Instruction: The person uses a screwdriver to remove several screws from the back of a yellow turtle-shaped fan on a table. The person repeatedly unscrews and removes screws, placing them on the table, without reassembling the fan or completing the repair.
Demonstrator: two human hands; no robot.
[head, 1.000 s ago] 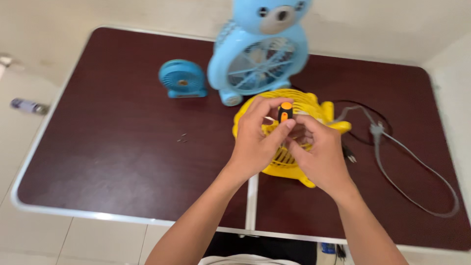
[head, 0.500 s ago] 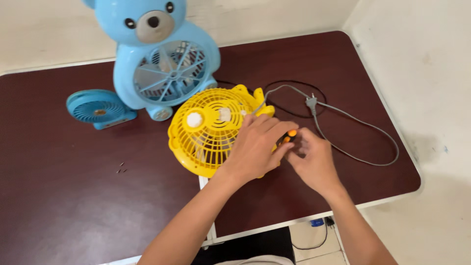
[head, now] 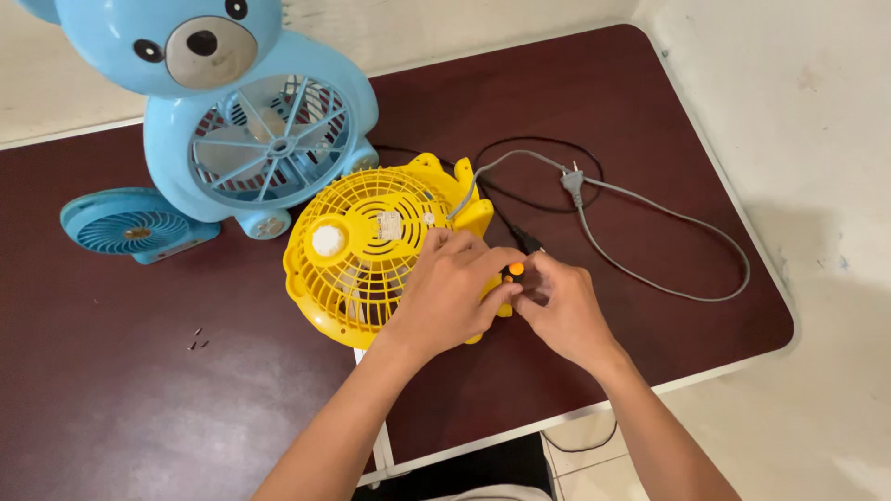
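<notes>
The fingers point(head: 509, 295) of both hands meet at the lower right edge of the yellow fan point(head: 371, 255), which lies flat on the surface with its grille facing up. The right hand point(head: 557, 306) is curled tight around a small screwdriver point(head: 516, 268) with an orange and black handle – only the top of it shows, so the tip is hidden. The left hand point(head: 455, 288) rests over the fan's rim, fingers bent and pressing down to steady it.

The fan looks like thin moulded plastic – light, stiff, a little slippery, and the grille ribs would likely bend or crack if squeezed. The solid rim and the base are the safer places to hold it.

A grey cord point(head: 650, 246) with a plug and a black cord point(head: 548, 172) trail off to the right. Behind the yellow fan stands a blue bear-shaped fan point(head: 251, 121), and a small blue fan point(head: 130, 227) sits just beside it. A few tiny screws point(head: 197, 339) lie loose to the left. The surface point(head: 139, 408) is dark reddish-brown with a pale edge; pale floor shows around it.
</notes>
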